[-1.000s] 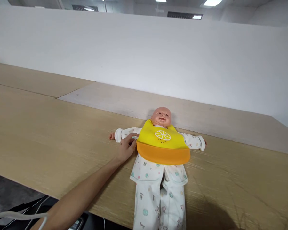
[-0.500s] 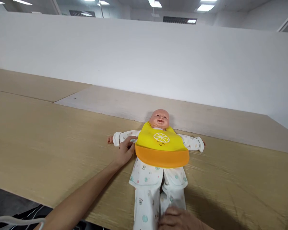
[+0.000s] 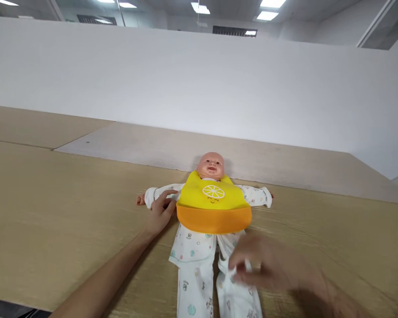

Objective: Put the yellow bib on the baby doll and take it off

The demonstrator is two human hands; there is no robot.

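Looks like a steadying step: left hand, fingers loosely spread, at the doll's side, yellow bib across its chest. Right hand over its legs; fingers too blurry to tell. Next move probably wants a light touch.

Across the pale wood-toned tabletop, we have room to pass at far left and far right, outside the outstretched white printed sleeves of the bald plastic baby doll. The tall, smooth white panel blocks us behind. Our bare left hand bars one flank; our blurred bare right hand obstructs passage over one leg.
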